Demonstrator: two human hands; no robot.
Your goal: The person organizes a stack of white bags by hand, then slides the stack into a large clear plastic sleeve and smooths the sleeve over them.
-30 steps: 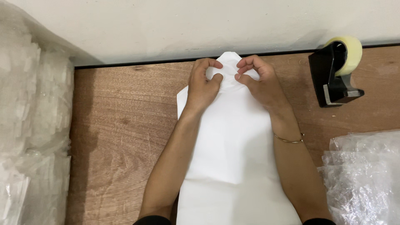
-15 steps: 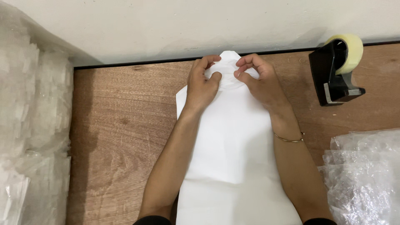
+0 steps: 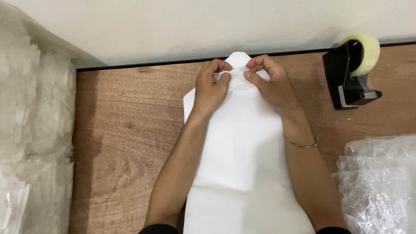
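Note:
A long white sheet [image 3: 242, 156] of soft foam-like wrap lies lengthwise on the wooden table [image 3: 125, 143], running from the near edge to the wall. My left hand [image 3: 211, 89] and my right hand [image 3: 269, 82] both pinch its far end, gathering the material into a bunched fold between the fingertips. A rounded tip of the sheet sticks out beyond my fingers toward the wall. What lies under the sheet is hidden. A thin bracelet [image 3: 301, 145] sits on my right wrist.
A black tape dispenser [image 3: 352, 76] with a roll of clear tape stands at the back right. Crumpled clear plastic bags [image 3: 381, 182] lie at the right. A tall stack of white bagged items [image 3: 30, 134] fills the left side. A pale wall [image 3: 195, 26] borders the table.
My fingers have drawn closer together and bunched the sheet's far end tighter; the rounded tip now pokes out farther beyond them. My arms have barely moved.

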